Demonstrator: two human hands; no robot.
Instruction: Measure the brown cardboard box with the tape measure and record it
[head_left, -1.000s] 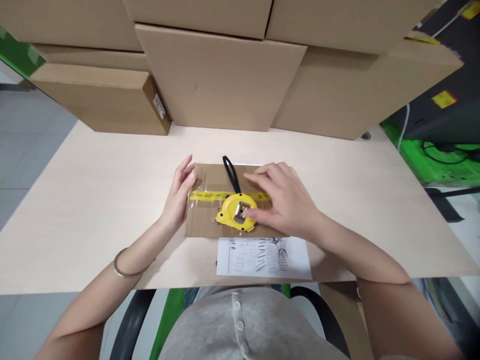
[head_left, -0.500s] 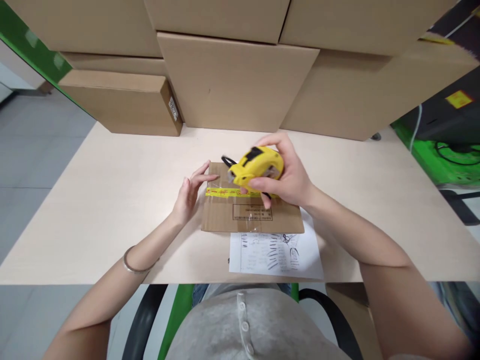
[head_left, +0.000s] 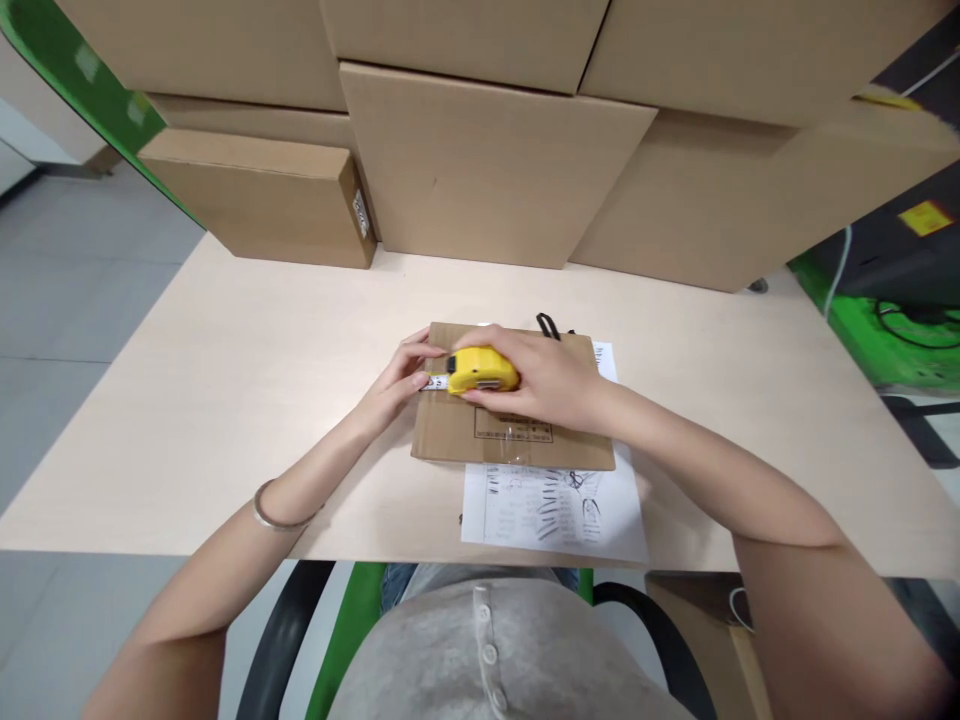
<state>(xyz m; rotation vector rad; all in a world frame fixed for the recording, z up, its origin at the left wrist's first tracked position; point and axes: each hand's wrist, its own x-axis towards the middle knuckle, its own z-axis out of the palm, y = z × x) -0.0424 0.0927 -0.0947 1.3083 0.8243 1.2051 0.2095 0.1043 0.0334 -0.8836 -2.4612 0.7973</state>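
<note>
A small brown cardboard box [head_left: 450,435] lies on the table, with printed text in a frame on its top. My right hand [head_left: 555,380] is wrapped around a yellow tape measure [head_left: 484,370] that rests over the box top. A short length of white blade [head_left: 436,382] sticks out of its left end. At the box's left edge, my left hand [head_left: 391,390] has its thumb pressed on the blade's tip, its other fingers against the box side. The tape measure's black wrist strap [head_left: 547,325] shows behind my right hand.
Under the box, a sheet of paper [head_left: 555,510] with handwritten marks reaches toward the table's front edge. Large cardboard boxes [head_left: 495,170] are stacked along the back of the table [head_left: 225,400]. A flatter carton [head_left: 255,205] stands at the back left.
My right hand has turned the tape measure and brought it down and left onto the box. Some blade is now out, and my left thumb has come onto its tip.
</note>
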